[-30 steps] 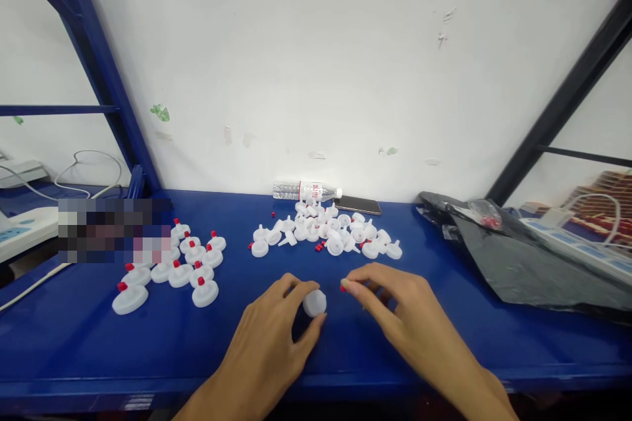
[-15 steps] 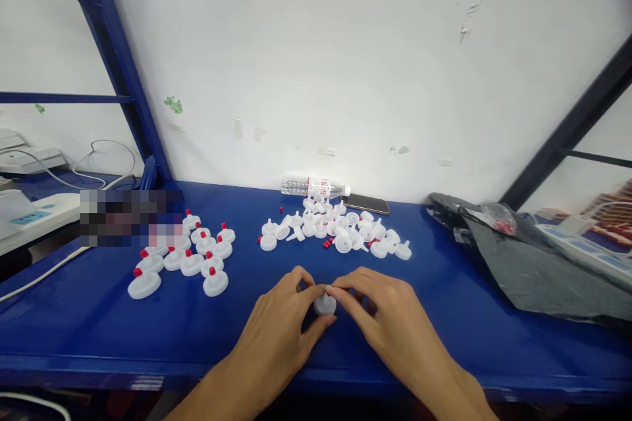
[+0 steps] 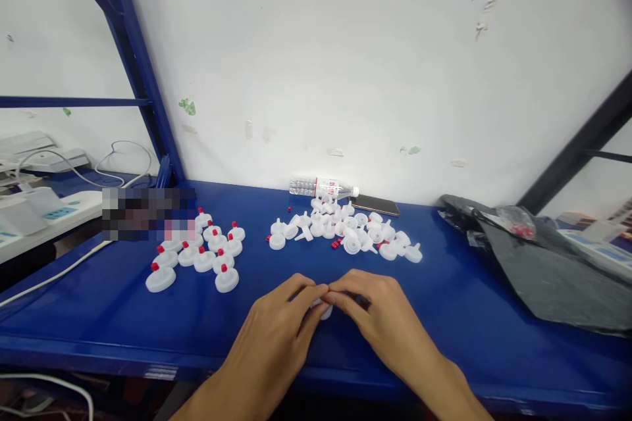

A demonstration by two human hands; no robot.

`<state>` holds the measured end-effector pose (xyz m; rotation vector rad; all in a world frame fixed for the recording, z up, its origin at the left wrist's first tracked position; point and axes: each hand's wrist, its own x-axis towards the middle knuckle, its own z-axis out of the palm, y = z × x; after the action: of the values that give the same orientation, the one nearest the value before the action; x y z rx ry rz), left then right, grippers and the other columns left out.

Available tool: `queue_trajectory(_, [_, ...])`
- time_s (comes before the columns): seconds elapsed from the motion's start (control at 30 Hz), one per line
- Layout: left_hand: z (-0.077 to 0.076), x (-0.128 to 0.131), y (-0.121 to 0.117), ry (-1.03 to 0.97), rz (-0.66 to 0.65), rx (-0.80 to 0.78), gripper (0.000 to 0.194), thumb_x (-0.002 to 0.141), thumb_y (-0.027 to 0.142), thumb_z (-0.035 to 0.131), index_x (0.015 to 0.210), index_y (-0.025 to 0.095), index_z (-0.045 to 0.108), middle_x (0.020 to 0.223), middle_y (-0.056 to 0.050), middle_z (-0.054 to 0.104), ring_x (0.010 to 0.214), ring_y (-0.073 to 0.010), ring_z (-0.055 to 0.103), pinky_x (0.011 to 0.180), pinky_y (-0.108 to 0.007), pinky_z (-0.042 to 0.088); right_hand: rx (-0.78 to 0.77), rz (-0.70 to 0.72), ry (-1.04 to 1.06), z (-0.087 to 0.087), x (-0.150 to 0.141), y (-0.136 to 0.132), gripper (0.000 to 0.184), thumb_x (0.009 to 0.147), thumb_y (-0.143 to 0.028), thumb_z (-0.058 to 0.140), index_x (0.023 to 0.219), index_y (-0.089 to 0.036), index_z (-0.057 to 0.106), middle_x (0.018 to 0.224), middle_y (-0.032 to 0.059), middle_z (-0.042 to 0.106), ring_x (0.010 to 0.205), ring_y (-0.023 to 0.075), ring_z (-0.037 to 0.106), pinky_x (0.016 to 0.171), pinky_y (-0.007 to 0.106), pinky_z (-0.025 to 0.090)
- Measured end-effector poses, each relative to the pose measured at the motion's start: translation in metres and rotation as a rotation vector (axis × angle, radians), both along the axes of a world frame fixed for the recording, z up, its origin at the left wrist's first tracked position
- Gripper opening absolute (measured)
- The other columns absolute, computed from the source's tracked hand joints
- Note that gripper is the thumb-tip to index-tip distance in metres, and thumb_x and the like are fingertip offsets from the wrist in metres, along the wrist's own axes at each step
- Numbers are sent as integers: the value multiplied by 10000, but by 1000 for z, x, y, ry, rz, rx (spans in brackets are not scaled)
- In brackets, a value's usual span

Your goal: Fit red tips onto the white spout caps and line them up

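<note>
Between my two hands, near the front of the blue table (image 3: 434,342), stands a white plastic nozzle cap (image 3: 326,313), mostly covered by fingers. My left hand (image 3: 281,319) is closed around its upper part, thumb and forefinger pinching. My right hand (image 3: 382,306) pinches at the nozzle's tip, its fingertips meeting those of the left. The small red cap seen there earlier is now hidden by the fingers. Beyond lies a heap of white nozzle caps (image 3: 351,241) with loose red caps (image 3: 336,244) among them. Several nozzle caps topped with red (image 3: 226,279) stand on the left.
A clear plastic bottle (image 3: 320,187) and a dark phone (image 3: 374,204) lie behind the heap by the wall. Grey plastic bags (image 3: 548,270) cover the right side. A white power strip (image 3: 79,207) and cable (image 3: 64,270) are at the left, beside blue frame posts (image 3: 143,79).
My left thumb has moved up from the nozzle cap's base toward its tip, and the fingers now cover more of it. The view has swung slightly left.
</note>
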<state>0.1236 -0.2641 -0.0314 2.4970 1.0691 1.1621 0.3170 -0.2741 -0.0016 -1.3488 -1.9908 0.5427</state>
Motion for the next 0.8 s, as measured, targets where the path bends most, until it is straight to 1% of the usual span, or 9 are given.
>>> queue_trajectory(0.1, [-1,-5,2,26,-10,6,195,1028,163,494,1037,234,675,966,2,712,803,-133,712,743,-235,547,-11,101,-10,4,3,-1,229,1035,-301,583,1034,-350,806,936,-59,764,853,128,701,774,230,483])
queue_trajectory(0.17, [1,-10,3,87,45,-3,214,1032,164,475,1034,235,676,997,-2,717,805,-134,717,717,-231,532,-24,107,-47,8,9,-2,241,1044,-314,565,1067,-364,800,977,-62,775,892,136,713,801,238,497])
queue_trajectory(0.27, [6,-22,5,182,169,-13,231,1030,208,456,1000,246,682,998,-1,729,786,-147,725,664,-243,502,12,3,-140,12,24,0,226,1037,-335,570,1062,-331,794,1018,-38,788,928,174,727,827,281,513])
queue_trajectory(0.37, [18,-43,7,264,344,-33,249,988,244,457,889,245,686,883,-3,743,749,-185,727,643,-277,475,94,-160,-300,16,39,12,187,1000,-318,616,1104,-282,767,1048,12,787,888,217,734,777,327,528])
queue_trajectory(0.43, [28,-59,9,338,511,-96,249,944,265,463,831,245,683,794,-6,746,712,-218,722,625,-303,450,147,-231,-443,20,46,23,224,987,-306,630,1182,-271,734,1065,36,773,837,230,732,703,332,523])
queue_trajectory(0.5, [39,-73,10,390,619,-199,226,900,300,480,806,246,679,732,-8,744,666,-229,708,593,-305,416,202,-258,-591,24,50,36,292,986,-331,633,1263,-261,695,1112,62,749,819,241,731,655,331,512])
queue_trajectory(0.57, [49,-82,12,414,701,-271,234,881,319,471,812,249,683,729,-15,751,660,-239,701,597,-309,407,240,-265,-734,25,50,47,353,991,-397,627,1301,-235,672,1163,94,721,801,251,732,620,330,502])
queue_trajectory(0.7, [62,-85,13,390,751,-333,254,861,360,485,821,257,714,748,-18,759,664,-235,699,620,-309,419,297,-299,-910,18,41,57,399,1000,-499,581,1188,-171,710,1153,135,696,734,258,727,528,313,449])
queue_trajectory(0.8, [65,-85,15,375,748,-403,232,854,364,507,807,262,709,755,-8,766,703,-238,720,647,-309,440,322,-300,-907,11,34,56,329,1007,-449,582,1099,-164,719,1091,131,694,737,254,720,502,301,418])
